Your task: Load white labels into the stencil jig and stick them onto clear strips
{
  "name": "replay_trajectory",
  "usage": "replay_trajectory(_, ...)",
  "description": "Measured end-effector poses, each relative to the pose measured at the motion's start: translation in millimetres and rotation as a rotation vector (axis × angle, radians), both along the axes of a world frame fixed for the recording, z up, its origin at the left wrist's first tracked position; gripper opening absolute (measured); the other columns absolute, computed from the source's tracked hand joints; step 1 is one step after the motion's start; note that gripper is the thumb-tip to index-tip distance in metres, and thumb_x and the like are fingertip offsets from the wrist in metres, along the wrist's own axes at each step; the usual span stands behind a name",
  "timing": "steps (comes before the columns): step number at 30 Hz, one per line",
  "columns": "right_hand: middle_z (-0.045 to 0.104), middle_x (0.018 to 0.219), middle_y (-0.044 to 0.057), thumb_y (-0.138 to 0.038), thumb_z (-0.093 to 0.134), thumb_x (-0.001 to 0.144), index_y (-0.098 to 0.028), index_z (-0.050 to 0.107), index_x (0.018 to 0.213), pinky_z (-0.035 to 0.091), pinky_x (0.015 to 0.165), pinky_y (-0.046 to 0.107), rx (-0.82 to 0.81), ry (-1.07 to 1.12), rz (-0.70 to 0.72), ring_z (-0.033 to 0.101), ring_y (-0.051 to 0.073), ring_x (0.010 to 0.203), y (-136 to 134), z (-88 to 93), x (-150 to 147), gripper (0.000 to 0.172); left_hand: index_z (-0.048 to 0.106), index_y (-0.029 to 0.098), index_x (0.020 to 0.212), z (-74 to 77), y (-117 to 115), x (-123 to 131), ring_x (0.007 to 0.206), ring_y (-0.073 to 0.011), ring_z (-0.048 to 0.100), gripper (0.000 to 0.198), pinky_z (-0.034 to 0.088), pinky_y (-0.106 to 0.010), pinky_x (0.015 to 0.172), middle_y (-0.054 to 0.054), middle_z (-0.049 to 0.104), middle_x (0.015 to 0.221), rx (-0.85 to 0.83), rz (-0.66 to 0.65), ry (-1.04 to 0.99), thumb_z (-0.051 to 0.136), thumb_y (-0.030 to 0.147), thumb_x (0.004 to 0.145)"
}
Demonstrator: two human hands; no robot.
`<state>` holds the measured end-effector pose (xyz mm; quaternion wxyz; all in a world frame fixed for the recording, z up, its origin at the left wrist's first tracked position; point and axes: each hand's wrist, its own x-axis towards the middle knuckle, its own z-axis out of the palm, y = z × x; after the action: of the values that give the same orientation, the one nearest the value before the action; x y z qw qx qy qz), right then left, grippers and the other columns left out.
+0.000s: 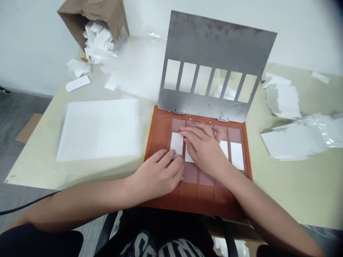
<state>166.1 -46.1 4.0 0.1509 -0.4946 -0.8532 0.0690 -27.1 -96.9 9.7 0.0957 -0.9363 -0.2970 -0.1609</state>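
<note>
An orange-brown tray point(158, 134) with slots lies in front of me, its flat metal plate point(217, 44) hinged up at the back. White cards rest in several slots, one of them a white card point(177, 142) at the left end of the row. At that card's lower edge, my left hand point(160, 173) has its fingers curled and closed on it. My right hand point(205, 146) reaches over the neighbouring slots, fingers stretched out, their tips touching the same card's upper right edge. It partly covers the middle cards. Another white card point(237, 156) shows at the right end.
A white paper stack point(99, 130) lies on the left of the table point(40, 157). Behind it, a tipped brown cardboard box point(118, 21) spills white pieces. Plastic-wrapped white cards point(297, 139) and loose white pieces point(286, 98) lie on the right.
</note>
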Motion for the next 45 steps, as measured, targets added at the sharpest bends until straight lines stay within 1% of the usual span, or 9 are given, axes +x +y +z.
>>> replay_trajectory(8, 0.071, 0.126, 0.004, -0.012, 0.043, 0.098, -0.023, 0.068, 0.115, 0.022, 0.100, 0.051, -0.002, 0.019, 0.004, 0.055, 0.027, 0.118, -0.2, -1.5, 1.4, 0.031, 0.071, 0.008, 0.107, 0.4, 0.0, -0.6, 0.102, -0.0262, 0.069, 0.029, 0.058, -0.037, 0.088, -0.012, 0.073, 0.107, -0.012, -0.015, -0.001, 0.053, 0.028, 0.098)
replay_trajectory(14, 0.069, 0.128, 0.004, -0.012, 0.044, 0.098, -0.023, 0.067, 0.116, 0.023, 0.099, 0.051, -0.022, 0.012, 0.004, 0.055, 0.027, 0.118, 0.0, -0.9, 1.3, 0.032, 0.070, 0.008, 0.108, 0.3, -0.3, -0.6, 0.103, -0.0260, 0.069, 0.029, 0.058, -0.038, 0.089, -0.013, 0.072, 0.109, -0.027, -0.014, -0.001, 0.052, 0.028, 0.098)
replay_trajectory(20, 0.071, 0.126, 0.004, -0.009, 0.042, 0.097, -0.022, 0.068, 0.113, 0.024, 0.098, 0.049, -0.002, 0.013, 0.007, 0.056, 0.026, 0.118, -0.7, -0.7, 0.0, 0.033, 0.070, 0.009, 0.108, -0.2, -0.7, -0.8, 0.103, -0.0259, 0.069, 0.029, 0.058, -0.038, 0.090, -0.013, 0.071, 0.110, -0.037, -0.007, 0.009, 0.051, 0.029, 0.099)
replay_trajectory(28, 0.071, 0.125, 0.005, -0.007, 0.041, 0.096, -0.022, 0.068, 0.114, 0.025, 0.099, 0.049, 0.030, -0.039, 0.011, 0.056, 0.025, 0.119, -0.5, -1.3, -0.1, 0.035, 0.067, 0.003, 0.112, -3.0, -2.6, 0.6, 0.104, -0.0278, 0.069, 0.031, 0.057, -0.039, 0.090, -0.016, 0.070, 0.112, -0.061, 0.011, -0.003, 0.052, 0.026, 0.098)
replay_trajectory(31, 0.070, 0.127, 0.005, -0.004, 0.043, 0.091, -0.023, 0.068, 0.114, 0.023, 0.101, 0.050, 0.089, -0.075, 0.009, 0.056, 0.026, 0.120, -0.4, -1.2, -0.2, 0.038, 0.066, 0.002, 0.113, -3.0, -4.2, 1.7, 0.105, -0.0283, 0.068, 0.032, 0.055, -0.040, 0.092, -0.018, 0.069, 0.112, -0.067, 0.015, 0.000, 0.053, 0.026, 0.097)
replay_trajectory(34, 0.063, 0.138, 0.006, -0.001, 0.042, 0.088, -0.021, 0.062, 0.126, 0.019, 0.105, 0.053, 0.127, -0.100, 0.023, 0.052, 0.028, 0.128, -0.5, -1.2, -0.6, 0.047, 0.068, 0.002, 0.111, -1.9, -5.3, 2.6, 0.104, -0.0275, 0.068, 0.033, 0.054, -0.040, 0.094, -0.017, 0.070, 0.111, -0.059, 0.028, 0.005, 0.051, 0.027, 0.098)
replay_trajectory(37, 0.059, 0.143, 0.010, -0.006, 0.039, 0.093, -0.015, 0.053, 0.138, 0.012, 0.110, 0.055, 0.106, -0.093, 0.040, 0.045, 0.029, 0.137, -0.6, -1.5, -1.1, 0.047, 0.069, 0.003, 0.110, -1.0, -5.3, 3.1, 0.103, -0.0267, 0.068, 0.037, 0.053, -0.040, 0.096, -0.016, 0.071, 0.110, -0.050, 0.038, 0.008, 0.048, 0.031, 0.099)
replay_trajectory(41, 0.065, 0.135, 0.011, -0.014, 0.036, 0.102, -0.015, 0.052, 0.137, 0.007, 0.113, 0.056, 0.065, -0.046, 0.032, 0.048, 0.028, 0.137, -1.1, -2.2, -1.7, 0.039, 0.070, 0.004, 0.110, -0.5, -4.6, 2.9, 0.102, -0.0264, 0.068, 0.038, 0.052, -0.040, 0.097, -0.015, 0.072, 0.110, -0.036, 0.036, 0.007, 0.050, 0.033, 0.098)
replay_trajectory(45, 0.072, 0.123, 0.010, -0.018, 0.040, 0.102, -0.017, 0.055, 0.132, 0.004, 0.116, 0.056, 0.069, 0.026, 0.027, 0.055, 0.026, 0.132, -2.2, -3.6, -2.3, 0.033, 0.071, 0.003, 0.110, 0.3, -4.7, 2.3, 0.102, -0.0269, 0.068, 0.038, 0.052, -0.040, 0.097, -0.014, 0.072, 0.108, -0.028, 0.034, 0.013, 0.052, 0.034, 0.097)
